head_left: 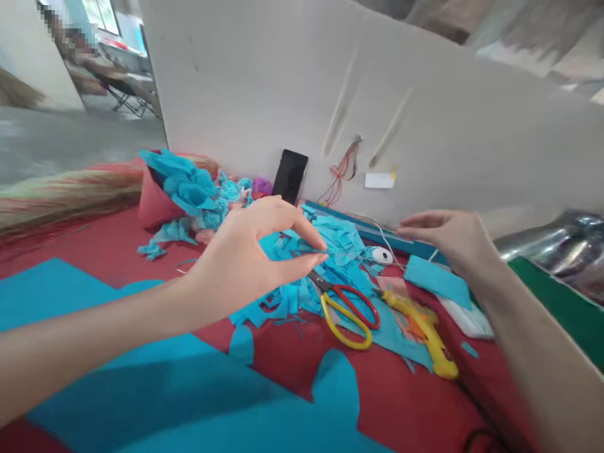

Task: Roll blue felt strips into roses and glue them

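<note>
In the middle of the head view, my left hand (255, 251) is raised with thumb and forefinger in a pinch. Whatever is between those tips is too small to make out. My right hand (448, 236) hangs farther right, its fingers drawn together near a thin white thread (384, 236); what they hold, if anything, is unclear. Beneath and between the hands lie blue paper scraps (335, 236) and scissors (352, 318) with one red and one yellow handle loop. A yellow glue gun (427, 333) lies below my right hand, beside a small white spool (382, 255).
Large blue paper sheets (189, 396) cover the near part of the red table (401, 402). A pink cone with blue paper petals (158, 198) lies at left. A black phone (289, 175) leans on the white wall (264, 82). A blurred person (70, 31) appears far left.
</note>
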{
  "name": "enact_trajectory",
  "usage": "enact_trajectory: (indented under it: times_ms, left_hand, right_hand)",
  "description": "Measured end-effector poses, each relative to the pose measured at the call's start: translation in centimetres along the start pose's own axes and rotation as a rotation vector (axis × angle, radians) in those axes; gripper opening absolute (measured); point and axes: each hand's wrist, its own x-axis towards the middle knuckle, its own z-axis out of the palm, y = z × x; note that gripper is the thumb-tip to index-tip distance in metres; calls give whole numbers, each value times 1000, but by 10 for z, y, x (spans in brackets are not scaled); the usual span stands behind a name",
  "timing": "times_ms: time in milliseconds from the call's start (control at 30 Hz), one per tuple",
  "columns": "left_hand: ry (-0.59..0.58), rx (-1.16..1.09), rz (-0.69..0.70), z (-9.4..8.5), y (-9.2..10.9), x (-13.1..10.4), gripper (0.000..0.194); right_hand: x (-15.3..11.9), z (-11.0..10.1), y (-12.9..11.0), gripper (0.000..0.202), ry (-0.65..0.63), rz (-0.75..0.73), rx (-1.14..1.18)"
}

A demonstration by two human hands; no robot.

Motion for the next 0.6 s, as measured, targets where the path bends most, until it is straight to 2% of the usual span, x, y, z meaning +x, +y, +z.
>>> enact_trajectory:
  times_ms: [133, 267, 500, 600]
  left_hand:
    - [-14, -23, -21, 1, -1, 3, 4]
    - [-43, -54, -28, 0, -1, 5, 3]
    - [-104, -74, -23, 3, -3, 5, 3]
    - [-164, -84, -10, 8, -4, 2, 4]
  right_hand:
    - [30, 0, -12, 23, 43, -32, -17]
    - [47, 4, -24, 20, 36, -29, -52]
    - [60, 16, -32, 21, -177, -99, 45]
    - [63, 20, -35, 23, -154, -98, 20]
